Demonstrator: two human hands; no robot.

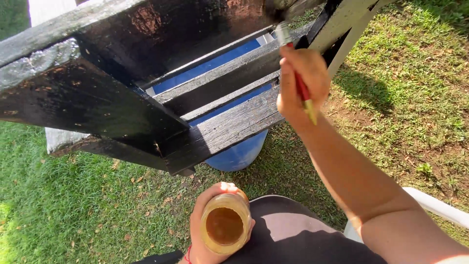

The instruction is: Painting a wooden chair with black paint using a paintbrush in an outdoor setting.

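Note:
My right hand [302, 80] grips a paintbrush [299, 80] with a red and yellow handle, its metal ferrule pointing up toward the dark top edge of a black-painted wooden frame [112, 98]. The bristles are mostly hidden at the frame's top edge. My left hand [207, 220] holds a round open jar [224, 229] of brown liquid low in front of me, above my lap. The wooden frame has several slats [229, 73] with worn grey patches.
A blue barrel [239, 151] stands under the frame and shows between the slats. Grass with dry leaves covers the ground at left, bare soil patches at right. A white chair edge [435, 205] sits at lower right.

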